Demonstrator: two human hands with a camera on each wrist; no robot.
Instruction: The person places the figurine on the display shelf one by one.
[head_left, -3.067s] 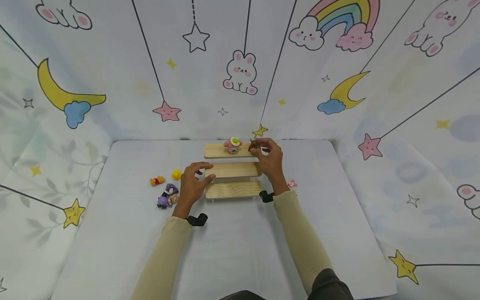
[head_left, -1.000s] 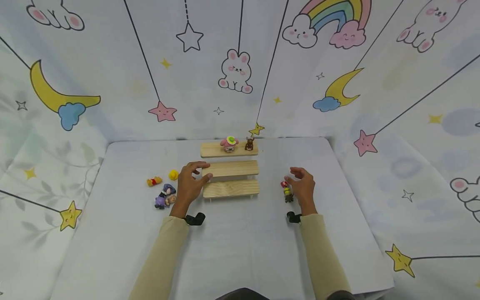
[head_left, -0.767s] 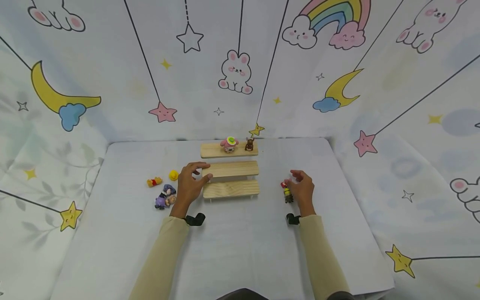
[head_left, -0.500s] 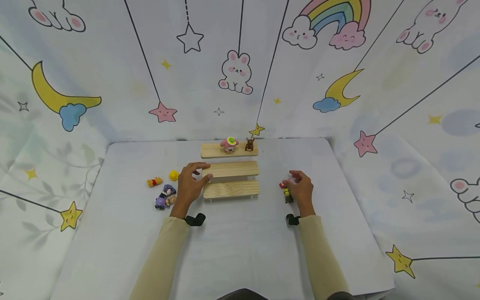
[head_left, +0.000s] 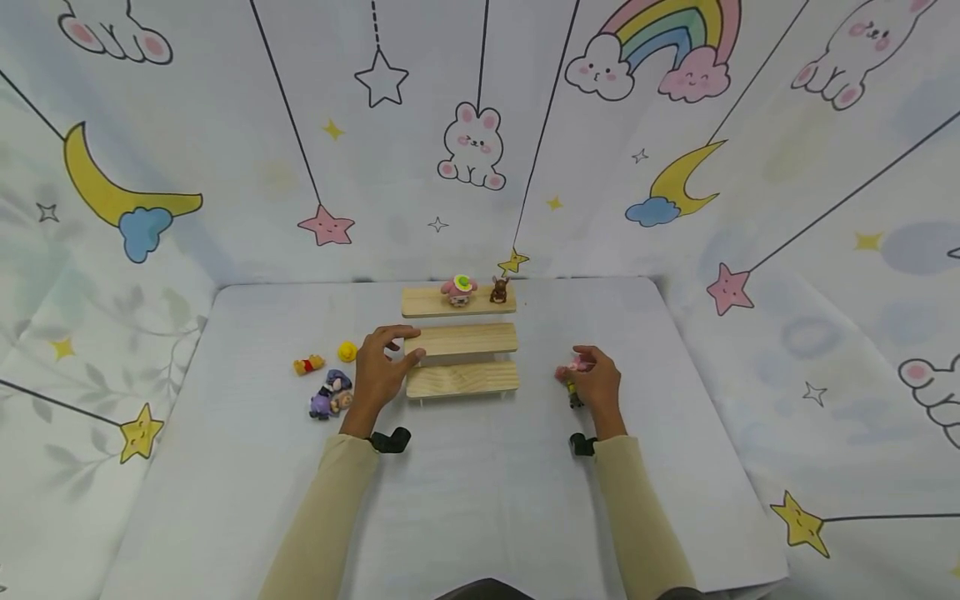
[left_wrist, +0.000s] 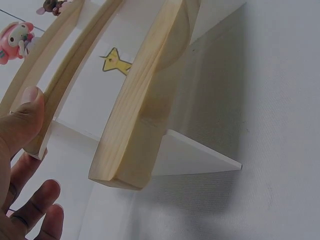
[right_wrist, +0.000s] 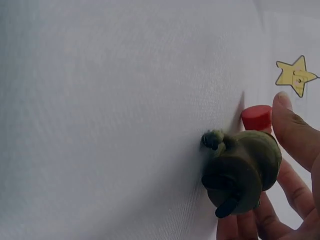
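My left hand [head_left: 381, 367] pinches the left end of the middle tier [left_wrist: 75, 60] of a three-tier wooden display shelf [head_left: 462, 379], thumb above and a finger below. At right, my right hand [head_left: 597, 379] curls thumb and fingers around a small toy figurine [right_wrist: 242, 170] with a dark green body and red top, lying on the table with its feet toward me. The hand hides its upper part. A pink toy [head_left: 579, 364] shows between thumb and forefinger. On the top tier stand a pink-hooded figurine [head_left: 459, 289] and a brown one [head_left: 499, 289].
Left of my left hand lie a bear figurine [head_left: 308, 364] in red, a yellow toy [head_left: 347, 351] and a cluster of purple and blue figurines [head_left: 330, 396]. White cloth covers the table [head_left: 480, 500]. A printed backdrop [head_left: 390, 167] rises behind and at both sides.
My right hand let go of the brown figurine on the top tier and moved right and down to the toys there. Its fingers then closed around the green figurine. My left hand stayed on the shelf.
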